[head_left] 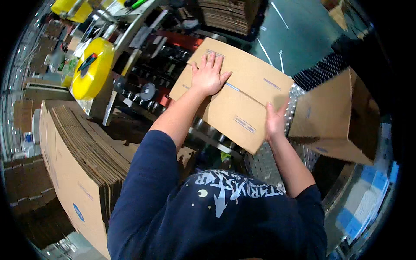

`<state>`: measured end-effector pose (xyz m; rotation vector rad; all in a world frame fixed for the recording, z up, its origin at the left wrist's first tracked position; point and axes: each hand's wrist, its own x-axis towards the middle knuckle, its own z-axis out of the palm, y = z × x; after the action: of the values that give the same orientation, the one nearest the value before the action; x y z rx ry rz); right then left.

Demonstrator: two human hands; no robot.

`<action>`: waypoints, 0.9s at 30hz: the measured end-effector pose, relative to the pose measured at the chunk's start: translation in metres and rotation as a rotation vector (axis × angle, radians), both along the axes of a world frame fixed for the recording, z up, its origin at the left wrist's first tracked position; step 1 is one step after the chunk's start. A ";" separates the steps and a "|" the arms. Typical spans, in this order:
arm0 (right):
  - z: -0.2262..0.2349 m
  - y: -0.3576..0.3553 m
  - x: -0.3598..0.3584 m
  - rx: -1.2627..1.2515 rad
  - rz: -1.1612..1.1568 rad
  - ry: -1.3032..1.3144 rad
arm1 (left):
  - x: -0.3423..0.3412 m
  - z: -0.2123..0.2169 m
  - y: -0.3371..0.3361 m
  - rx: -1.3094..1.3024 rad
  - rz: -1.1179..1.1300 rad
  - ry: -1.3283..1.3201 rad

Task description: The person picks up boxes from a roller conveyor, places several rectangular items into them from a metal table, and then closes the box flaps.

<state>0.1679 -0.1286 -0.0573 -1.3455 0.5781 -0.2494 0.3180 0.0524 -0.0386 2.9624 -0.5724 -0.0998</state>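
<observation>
A closed brown cardboard box (245, 93) lies in front of me on a machine bed with rollers, its two top flaps meeting at a middle seam. My left hand (211, 76) is flat on the far left part of its top, fingers spread. At the box's right edge is my right hand (276, 119), thumb over the top and fingers stretched along the side. To the right stands another cardboard box (323, 108), tilted, with its open end facing right. The underside of the closed box is hidden.
Left of me leans a thick stack of flattened cartons (89, 160). A yellow disc (93, 69) stands beyond it by the metal frame. More flat cardboard (227, 15) is piled at the back. A dark patterned sleeve (320, 69) is near the open box; blue-and-white packs (366, 199) lie lower right.
</observation>
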 end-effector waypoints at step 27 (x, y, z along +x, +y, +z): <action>-0.040 0.097 0.105 0.144 0.053 -0.054 | 0.080 -0.008 0.092 0.094 -0.084 -0.179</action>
<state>0.2732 -0.0316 -0.0975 -1.2098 0.5055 -0.1965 0.3979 0.1439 -0.0466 3.0578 -0.7344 0.1365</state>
